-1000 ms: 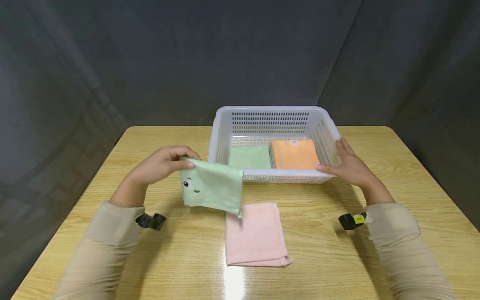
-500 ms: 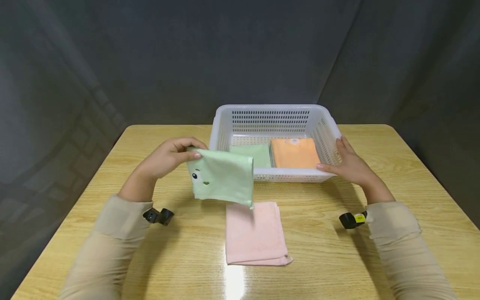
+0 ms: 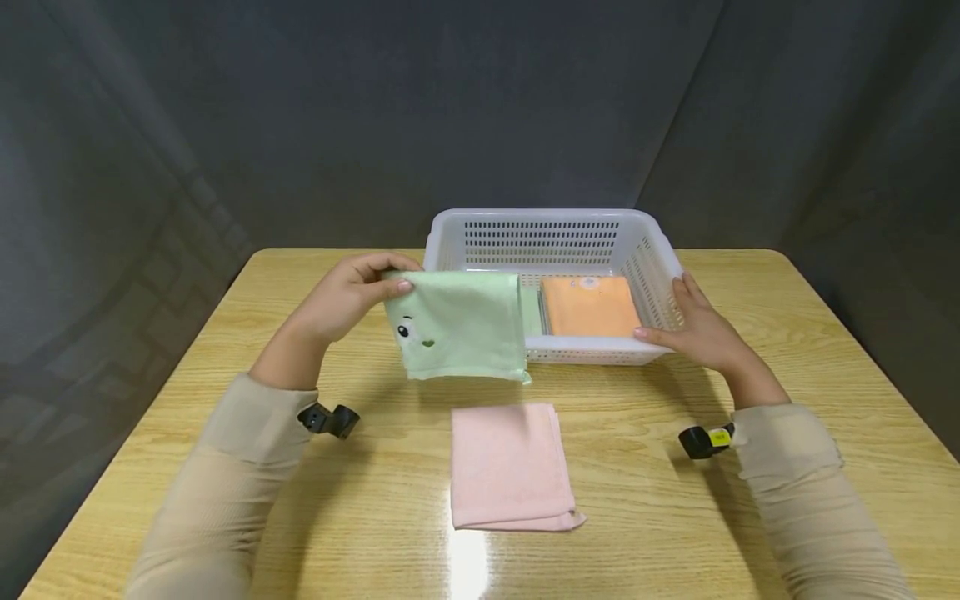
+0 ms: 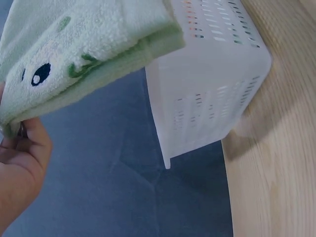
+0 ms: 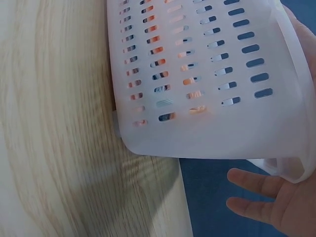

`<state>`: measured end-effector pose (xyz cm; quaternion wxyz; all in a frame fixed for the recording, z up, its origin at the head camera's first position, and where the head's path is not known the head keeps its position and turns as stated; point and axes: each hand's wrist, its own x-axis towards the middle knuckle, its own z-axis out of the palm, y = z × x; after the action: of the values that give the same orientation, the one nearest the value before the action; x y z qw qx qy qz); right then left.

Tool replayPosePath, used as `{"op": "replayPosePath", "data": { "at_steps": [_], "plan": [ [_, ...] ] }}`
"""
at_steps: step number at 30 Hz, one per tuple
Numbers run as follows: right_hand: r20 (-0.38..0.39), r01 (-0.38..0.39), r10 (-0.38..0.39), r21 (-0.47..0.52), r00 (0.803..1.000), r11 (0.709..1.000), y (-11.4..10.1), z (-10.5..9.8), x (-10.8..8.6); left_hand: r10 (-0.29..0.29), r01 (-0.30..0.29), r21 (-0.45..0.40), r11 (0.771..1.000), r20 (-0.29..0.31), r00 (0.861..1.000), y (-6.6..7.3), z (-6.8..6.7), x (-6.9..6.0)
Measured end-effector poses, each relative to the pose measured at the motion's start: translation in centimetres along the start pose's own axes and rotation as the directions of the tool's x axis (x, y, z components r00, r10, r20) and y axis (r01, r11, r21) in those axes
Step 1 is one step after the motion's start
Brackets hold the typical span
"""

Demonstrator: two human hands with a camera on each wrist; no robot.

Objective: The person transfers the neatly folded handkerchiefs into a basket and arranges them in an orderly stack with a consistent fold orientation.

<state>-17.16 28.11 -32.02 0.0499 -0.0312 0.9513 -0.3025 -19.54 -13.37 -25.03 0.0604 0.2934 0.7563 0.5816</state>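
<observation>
My left hand (image 3: 347,296) pinches a folded light green towel (image 3: 472,321) by its upper left corner, thumb in front. The towel hangs in front of the white plastic basket (image 3: 585,343) and hides its left front part. An embroidered eye and a green mouth show on its terry side in the left wrist view. My right hand (image 3: 705,337) rests on the basket's right front corner, thumb on the front rim. Two of its fingers (image 5: 254,182) stretch out straight in the right wrist view. Inside the basket lie an orange folded towel (image 3: 592,308) and another green towel (image 3: 532,312), mostly hidden.
A pink folded towel (image 3: 513,467) lies flat on the wooden table (image 3: 637,517) in front of the basket. Dark cloth (image 3: 465,108) hangs behind the table. The basket stands near the table's far edge.
My left hand has moved up and to the right with the green towel, which now covers more of the basket's left front. The right hand and basket have stayed in place.
</observation>
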Motion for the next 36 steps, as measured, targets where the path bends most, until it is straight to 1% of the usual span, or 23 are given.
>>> {"op": "replayPosePath", "data": {
  "at_steps": [4,10,16,19,26,33,36],
  "plan": [
    [0.008,-0.001,0.001,0.011,1.0,1.0,-0.1,0.0,0.0,0.01,-0.01,-0.018,1.0,-0.013,1.0,0.1,0.2,0.4],
    [0.018,-0.012,0.012,0.021,1.0,1.0,-0.3,-0.1,-0.1,-0.013,0.01,-0.062,0.998,-0.05,0.999,-0.1,0.5,1.0],
    [0.017,-0.017,0.016,0.022,1.0,1.0,-0.1,-0.1,0.0,0.013,-0.019,-0.076,0.997,-0.076,0.997,-0.2,0.4,1.7],
    [0.013,-0.015,0.015,0.016,1.0,1.0,0.0,0.0,0.1,0.015,-0.022,-0.094,0.995,-0.078,0.997,-0.2,0.4,2.0],
    [0.005,-0.009,0.009,0.012,1.0,1.0,0.3,0.0,0.0,-0.008,-0.002,-0.128,0.992,-0.08,0.997,-0.3,0.7,3.0],
    [0.001,-0.002,0.002,0.01,1.0,1.0,0.5,-0.1,-0.1,-0.009,-0.006,-0.168,0.986,-0.09,0.996,-0.1,0.9,3.9],
    [0.003,0.001,-0.001,0.002,1.0,1.0,0.5,-0.2,-0.2,-0.011,-0.004,-0.163,0.987,-0.089,0.996,0.0,1.0,4.3]
  ]
}}
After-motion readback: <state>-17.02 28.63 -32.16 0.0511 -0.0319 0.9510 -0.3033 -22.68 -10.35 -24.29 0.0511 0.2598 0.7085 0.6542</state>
